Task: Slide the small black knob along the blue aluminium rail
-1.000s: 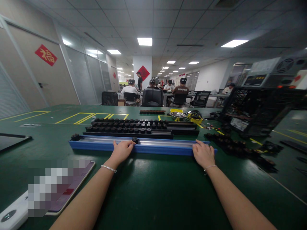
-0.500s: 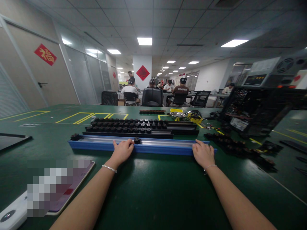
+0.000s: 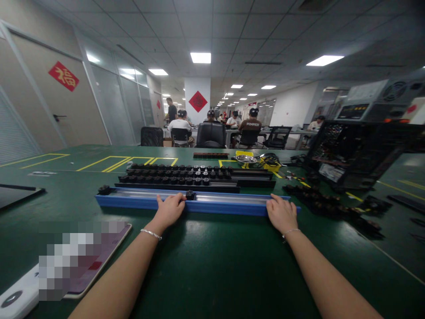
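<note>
A long blue rail (image 3: pixel 133 200) with a silvery channel lies across the green table (image 3: pixel 212 266) in front of me. My left hand (image 3: pixel 170 210) rests on its near edge at the middle, fingers curled over the rim, beside a small black piece (image 3: pixel 190 194) sitting in the channel. My right hand (image 3: pixel 281 213) grips the rail's right end with fingers wrapped on it. Another black piece (image 3: pixel 104 189) sits at the rail's left end.
Behind the rail lie black rails (image 3: pixel 179 175) filled with several dark round parts. An open computer case (image 3: pixel 352 153) stands at the right, with loose black parts (image 3: pixel 325 204) before it. A tablet (image 3: pixel 83 261) lies at the near left. People sit at far tables (image 3: pixel 232 128).
My hands have stayed on the blue rail. A person standing in the far background has walked to the left.
</note>
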A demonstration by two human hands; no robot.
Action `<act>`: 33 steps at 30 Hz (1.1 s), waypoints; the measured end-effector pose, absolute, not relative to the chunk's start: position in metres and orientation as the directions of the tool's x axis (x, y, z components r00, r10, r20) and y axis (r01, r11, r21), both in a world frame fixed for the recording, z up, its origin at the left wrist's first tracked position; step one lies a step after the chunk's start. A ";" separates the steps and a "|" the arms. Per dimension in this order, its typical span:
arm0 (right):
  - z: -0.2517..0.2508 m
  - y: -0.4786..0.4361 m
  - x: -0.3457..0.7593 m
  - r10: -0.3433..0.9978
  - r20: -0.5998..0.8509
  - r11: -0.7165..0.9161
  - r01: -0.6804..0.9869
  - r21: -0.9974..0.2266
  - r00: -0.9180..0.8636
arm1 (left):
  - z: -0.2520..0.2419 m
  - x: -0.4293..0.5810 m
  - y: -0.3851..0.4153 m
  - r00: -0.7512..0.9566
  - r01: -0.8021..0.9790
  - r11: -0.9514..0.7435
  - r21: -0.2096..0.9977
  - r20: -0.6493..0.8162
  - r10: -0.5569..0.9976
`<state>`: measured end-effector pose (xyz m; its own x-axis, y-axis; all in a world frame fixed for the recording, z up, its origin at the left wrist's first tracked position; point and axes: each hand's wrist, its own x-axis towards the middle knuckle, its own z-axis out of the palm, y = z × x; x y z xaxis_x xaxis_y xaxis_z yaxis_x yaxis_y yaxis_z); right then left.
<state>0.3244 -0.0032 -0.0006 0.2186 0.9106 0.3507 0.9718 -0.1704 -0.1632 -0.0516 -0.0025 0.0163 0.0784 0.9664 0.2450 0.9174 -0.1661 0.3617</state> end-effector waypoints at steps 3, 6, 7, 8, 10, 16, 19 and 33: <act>0.000 -0.003 0.325 0.911 0.350 -0.168 0.972 -0.166 0.217 | 0.016 -0.051 -0.003 0.088 0.916 -0.172 0.361 0.238 0.967; 0.000 -0.004 0.325 0.912 0.348 -0.165 0.972 -0.167 0.215 | 0.014 -0.050 -0.002 0.083 0.922 -0.167 0.348 0.245 0.966; 0.000 -0.004 0.325 0.913 0.347 -0.166 0.972 -0.166 0.215 | 0.013 -0.050 -0.002 0.080 0.926 -0.164 0.341 0.249 0.965; 0.001 -0.004 0.325 0.914 0.344 -0.167 0.972 -0.165 0.216 | 0.012 -0.049 -0.002 0.077 0.929 -0.161 0.334 0.251 0.965; 0.001 -0.004 0.325 0.915 0.339 -0.171 0.972 -0.162 0.218 | 0.010 -0.049 -0.001 0.073 0.934 -0.156 0.321 0.256 0.964; -0.002 -0.003 0.325 0.911 0.355 -0.178 0.976 -0.126 0.212 | 0.011 -0.047 -0.002 0.098 0.952 -0.164 0.258 0.250 0.963; -0.003 -0.003 0.325 0.903 0.375 -0.184 0.977 -0.108 0.212 | 0.013 -0.047 -0.003 0.105 0.959 -0.160 0.235 0.233 0.967; 0.000 -0.005 0.323 0.908 0.359 -0.173 0.973 -0.150 0.216 | 0.012 -0.048 -0.002 0.144 0.955 -0.202 0.216 0.257 0.956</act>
<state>0.3230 -0.0049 0.0004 0.2163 0.9080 0.3588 0.9735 -0.1726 -0.1500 -0.0477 -0.0019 0.0118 0.1443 0.9556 0.2570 0.9553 -0.2022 0.2157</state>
